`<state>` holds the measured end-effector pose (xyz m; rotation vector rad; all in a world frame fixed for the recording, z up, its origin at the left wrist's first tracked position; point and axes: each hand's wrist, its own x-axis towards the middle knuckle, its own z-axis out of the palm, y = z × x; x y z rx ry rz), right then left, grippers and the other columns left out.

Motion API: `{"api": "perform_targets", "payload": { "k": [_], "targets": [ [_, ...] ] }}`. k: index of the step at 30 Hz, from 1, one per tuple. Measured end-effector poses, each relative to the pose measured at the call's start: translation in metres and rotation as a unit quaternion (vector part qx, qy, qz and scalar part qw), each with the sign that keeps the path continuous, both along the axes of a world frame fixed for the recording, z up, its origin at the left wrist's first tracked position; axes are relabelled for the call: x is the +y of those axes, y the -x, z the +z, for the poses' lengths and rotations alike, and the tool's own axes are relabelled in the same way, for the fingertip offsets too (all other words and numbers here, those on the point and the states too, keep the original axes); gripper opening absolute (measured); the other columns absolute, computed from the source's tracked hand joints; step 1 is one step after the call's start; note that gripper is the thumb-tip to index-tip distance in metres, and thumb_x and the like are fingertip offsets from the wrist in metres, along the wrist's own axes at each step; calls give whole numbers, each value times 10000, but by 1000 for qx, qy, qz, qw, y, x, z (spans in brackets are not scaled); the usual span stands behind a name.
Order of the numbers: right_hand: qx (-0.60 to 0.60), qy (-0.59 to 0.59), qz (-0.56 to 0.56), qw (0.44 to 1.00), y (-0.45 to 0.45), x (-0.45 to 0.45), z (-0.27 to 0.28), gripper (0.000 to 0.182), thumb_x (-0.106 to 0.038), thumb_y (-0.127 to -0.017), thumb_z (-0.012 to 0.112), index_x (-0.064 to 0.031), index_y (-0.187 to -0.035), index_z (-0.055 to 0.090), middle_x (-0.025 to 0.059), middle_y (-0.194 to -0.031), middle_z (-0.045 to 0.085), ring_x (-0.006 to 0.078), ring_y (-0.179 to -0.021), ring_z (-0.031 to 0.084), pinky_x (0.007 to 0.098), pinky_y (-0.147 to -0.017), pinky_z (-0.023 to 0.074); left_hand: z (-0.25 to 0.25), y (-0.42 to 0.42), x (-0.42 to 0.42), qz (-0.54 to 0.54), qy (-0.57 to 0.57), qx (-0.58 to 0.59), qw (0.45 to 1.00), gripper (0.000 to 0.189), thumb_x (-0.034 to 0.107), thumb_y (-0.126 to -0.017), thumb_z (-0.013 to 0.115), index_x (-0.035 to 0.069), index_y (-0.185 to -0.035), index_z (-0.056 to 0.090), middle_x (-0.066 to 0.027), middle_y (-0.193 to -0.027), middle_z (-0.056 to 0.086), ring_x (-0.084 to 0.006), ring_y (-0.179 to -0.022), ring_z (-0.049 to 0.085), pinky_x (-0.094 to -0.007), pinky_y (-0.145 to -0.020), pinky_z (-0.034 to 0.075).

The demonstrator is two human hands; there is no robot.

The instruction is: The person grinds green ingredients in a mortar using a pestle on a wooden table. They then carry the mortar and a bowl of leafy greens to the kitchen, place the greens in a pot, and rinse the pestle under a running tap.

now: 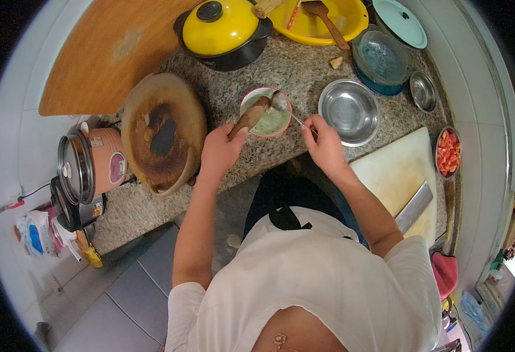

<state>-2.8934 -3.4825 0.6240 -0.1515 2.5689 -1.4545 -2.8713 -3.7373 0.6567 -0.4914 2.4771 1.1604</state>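
A red-rimmed bowl [271,123] with a pale green mixture stands on the granite counter before me. My left hand [223,147] grips a brown wooden stick-like tool [253,113], whose rounded end is over the bowl. My right hand [323,143] holds a metal spoon [280,100] by its handle, with the spoon's head close to the tool's end, above the bowl's far right part. Whether the spoon and the tool touch, I cannot tell. Just right of the bowl stands a steel basin [349,112].
A cutting board [385,165] with a cleaver [415,207] lies at the right, beside a bowl of chopped red pieces [448,152]. At the left are a large round browned lid or pan [182,132] and a pink cooker [105,160]. A yellow-lidded pot [222,26] stands behind.
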Motion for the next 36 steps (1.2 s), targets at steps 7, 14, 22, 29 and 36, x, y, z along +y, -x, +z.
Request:
{"api": "perform_targets", "payload": {
  "k": [7,14,22,29,36],
  "targets": [
    [24,40,43,998,-8,-12,-24,133,-175,-916,595,-54,-944,548,150,-760,621,354,-682,609,404,-600,472,-2,-29,-19,291,-526,-211,771,399,351,-986,502,1,-1171,550,39,-611,440,-59,-416,289,-226,-369,194],
    [37,40,71,996,-13,-14,-10,131,-181,-919,590,-58,-945,552,166,-774,616,372,-735,618,428,-624,475,-7,-33,-26,326,-651,-226,647,506,365,-1004,463,-56,-1284,479,47,-604,409,-52,-398,269,-219,-354,161],
    [1,-47,-26,999,-2,-15,-7,127,-149,-885,614,-41,-941,578,171,-745,632,374,-683,617,444,-612,484,-1,-38,-34,299,-624,-167,703,450,361,-1020,421,-6,-1265,505,28,-656,433,-60,-428,289,-227,-390,203],
    [53,-106,26,993,4,-27,15,204,-100,-859,590,-57,-1057,616,169,-815,664,371,-744,639,435,-659,502,0,-38,-39,290,-617,-166,712,463,385,-1015,442,-3,-1257,518,44,-633,433,-53,-413,305,-223,-374,207],
    [61,-54,5,997,13,-32,8,162,-159,-899,580,-34,-965,659,187,-834,667,361,-781,648,427,-682,509,-5,-45,-43,264,-659,-172,683,482,390,-1015,429,-6,-1281,501,50,-639,432,-55,-419,294,-224,-382,202]
  ]
}}
